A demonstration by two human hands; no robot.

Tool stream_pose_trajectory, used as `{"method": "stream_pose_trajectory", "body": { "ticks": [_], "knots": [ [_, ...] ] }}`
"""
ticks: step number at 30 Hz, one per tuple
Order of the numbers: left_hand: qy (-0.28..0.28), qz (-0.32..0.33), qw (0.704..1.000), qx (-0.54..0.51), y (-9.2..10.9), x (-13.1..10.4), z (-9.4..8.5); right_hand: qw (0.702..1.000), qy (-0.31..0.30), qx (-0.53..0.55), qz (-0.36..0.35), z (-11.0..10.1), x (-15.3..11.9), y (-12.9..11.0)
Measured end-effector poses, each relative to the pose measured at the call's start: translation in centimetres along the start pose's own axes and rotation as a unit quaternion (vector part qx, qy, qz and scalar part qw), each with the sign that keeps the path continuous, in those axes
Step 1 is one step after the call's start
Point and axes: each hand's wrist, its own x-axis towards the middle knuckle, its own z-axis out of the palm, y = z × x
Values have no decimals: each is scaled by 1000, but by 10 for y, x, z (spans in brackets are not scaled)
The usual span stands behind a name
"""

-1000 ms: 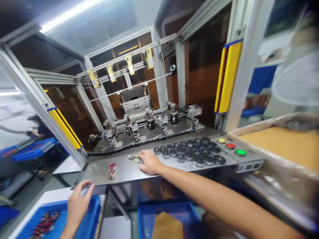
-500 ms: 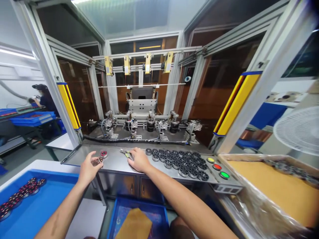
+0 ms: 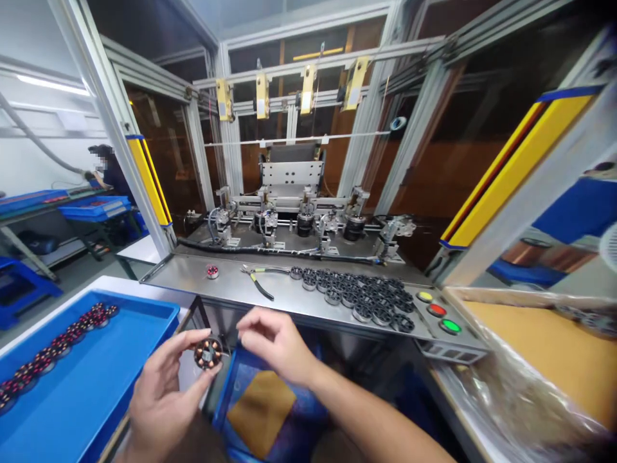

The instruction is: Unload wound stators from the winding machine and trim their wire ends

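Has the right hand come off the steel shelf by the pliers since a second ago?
Yes. The right hand has left the steel shelf and pulled back toward the person, now in front of the shelf's edge, beside the wound stator held by the left hand.

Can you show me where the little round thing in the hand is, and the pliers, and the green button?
Wound stator [image 3: 208, 354], head view, on its round face, held in the left hand.
Pliers [image 3: 261, 283], head view, on the handles.
Green button [image 3: 450, 326], head view, on its cap.

Between the lone wound stator [image 3: 212, 271] and my pliers [image 3: 259, 283] the surface [image 3: 231, 290] lies bare; black cores [image 3: 359, 297] crowd its right half.
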Motion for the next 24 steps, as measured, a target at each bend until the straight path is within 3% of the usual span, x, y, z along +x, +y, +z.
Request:
{"method": "stream_pose_trajectory", "body": {
  "ticks": [3,6,9,12,14,16,18,21,24],
  "knots": [
    [-59,-43,997,4,8,-21,1,962,-7,259,90,17,-46,-28],
    [-77,-66,995,-12,11,-32,5,920,-6,356,165,18,-65,-36],
    [-73,-61,993,-77,21,-36,12,883,-45,435,169,0,-71,-25],
    [-92,-51,986,-131,33,-37,16,855,-180,472,114,-19,-79,-4],
    [-106,-47,983,-144,37,-37,17,856,-216,454,125,-18,-87,9],
    [-112,-34,982,-145,36,-38,17,852,-170,459,184,-4,-97,14],
    [-117,-27,984,-134,33,-38,18,829,-121,491,238,18,-104,10],
    [-115,-35,986,-118,27,-39,20,793,-95,536,274,46,-108,-3],
    [-106,-38,987,-119,23,-41,22,778,-69,549,297,55,-111,-12]
  ]
}}
